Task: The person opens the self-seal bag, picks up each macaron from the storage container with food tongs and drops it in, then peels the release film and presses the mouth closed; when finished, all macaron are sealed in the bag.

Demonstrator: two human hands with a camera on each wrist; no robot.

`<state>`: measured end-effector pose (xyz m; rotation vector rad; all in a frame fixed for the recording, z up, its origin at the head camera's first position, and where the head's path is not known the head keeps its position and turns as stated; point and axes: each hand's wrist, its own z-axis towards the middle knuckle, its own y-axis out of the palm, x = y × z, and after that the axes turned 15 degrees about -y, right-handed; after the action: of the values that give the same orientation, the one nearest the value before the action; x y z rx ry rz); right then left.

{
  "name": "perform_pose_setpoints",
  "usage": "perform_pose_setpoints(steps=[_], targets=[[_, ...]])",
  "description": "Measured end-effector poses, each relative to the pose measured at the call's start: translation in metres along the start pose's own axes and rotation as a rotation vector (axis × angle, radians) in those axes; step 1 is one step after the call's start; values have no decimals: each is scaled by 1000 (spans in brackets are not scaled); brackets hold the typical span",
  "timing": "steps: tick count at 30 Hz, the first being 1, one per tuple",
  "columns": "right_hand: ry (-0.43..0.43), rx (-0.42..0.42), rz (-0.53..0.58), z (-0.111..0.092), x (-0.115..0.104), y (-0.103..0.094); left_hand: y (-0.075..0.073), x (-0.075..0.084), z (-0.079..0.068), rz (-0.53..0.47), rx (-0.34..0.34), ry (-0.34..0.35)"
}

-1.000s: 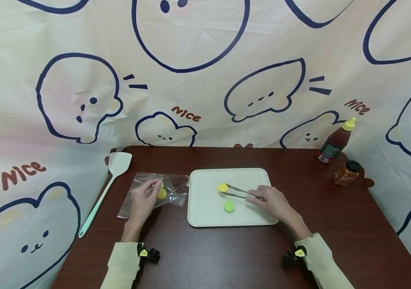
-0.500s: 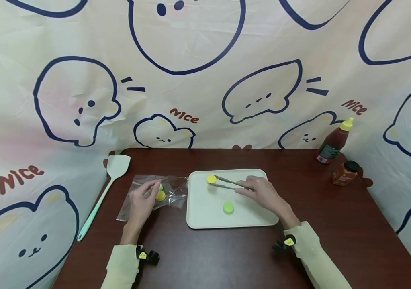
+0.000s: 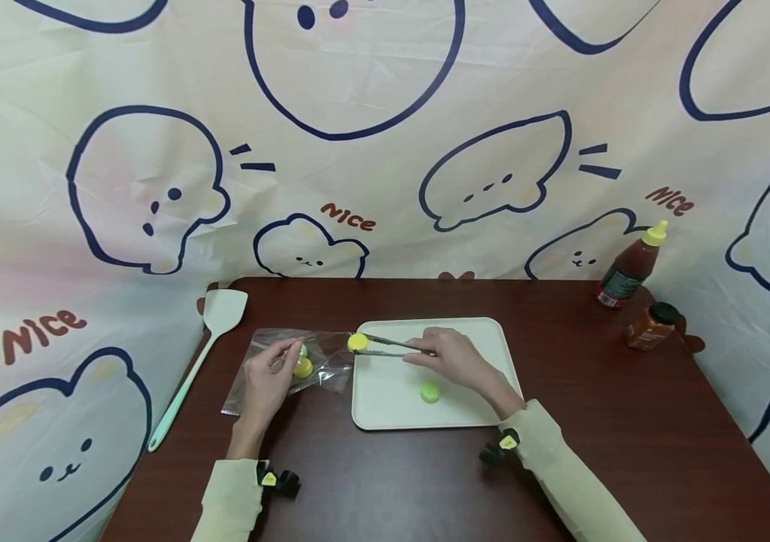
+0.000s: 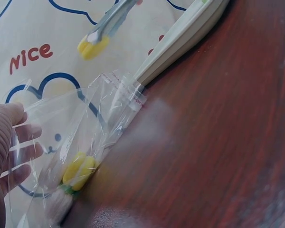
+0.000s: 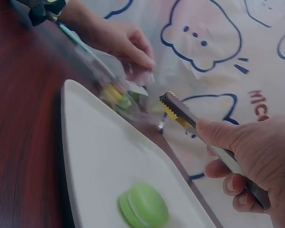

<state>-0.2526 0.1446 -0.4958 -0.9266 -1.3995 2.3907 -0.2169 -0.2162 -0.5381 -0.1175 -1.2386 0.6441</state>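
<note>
Finger and thumb of my left hand [image 3: 265, 382] pinch the upper film of a clear plastic bag [image 3: 336, 360], lifting it at the mouth. Inside lie yellow macarons [image 4: 78, 172] and a bit of green. My right hand [image 3: 455, 361] grips metal tongs [image 5: 181, 109] with toothed tips. Between those tips a yellow macaron [image 3: 357, 342] is clamped, over the tray's left rim beside the bag's mouth. A green macaron [image 5: 145, 205] sits on the white tray [image 3: 385, 410], below the right hand.
A spatula [image 3: 223, 310] with a white blade and mint handle lies left of the bag. At the back right stand a red sauce bottle [image 3: 628, 269] with a yellow cap and a black-lidded spice jar [image 3: 652, 327]. A printed cloth [image 3: 385, 181] hangs behind the table.
My right hand has carried the tongs and the yellow macaron leftward, from over the middle of the tray to its left rim. The left hand keeps its place on the bag.
</note>
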Motion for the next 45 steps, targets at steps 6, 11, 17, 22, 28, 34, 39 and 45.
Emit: perform_pose_setpoints(steps=[6,11,17,22,28,34,39,45], targets=[[-33,-49,-9,20,-4,17,1,1,-1,-4,-8,1],[-47,-85,-53,38,-7,30,2,1,-1,-16,-15,0],[-76,-117,-83,60,-10,39,0,2,0,19,-22,15],[-79,-139,-136,71,-12,47,1,1,1,29,-16,36],[-57,-108,-163,78,-19,57,2,0,1,12,-9,42],[-36,-67,-156,80,-26,64,3,-1,2,17,0,58],[-24,-67,-101,84,-28,70,3,-1,1,21,3,66],[8,-72,-34,89,-31,72,2,-1,2,22,21,56]])
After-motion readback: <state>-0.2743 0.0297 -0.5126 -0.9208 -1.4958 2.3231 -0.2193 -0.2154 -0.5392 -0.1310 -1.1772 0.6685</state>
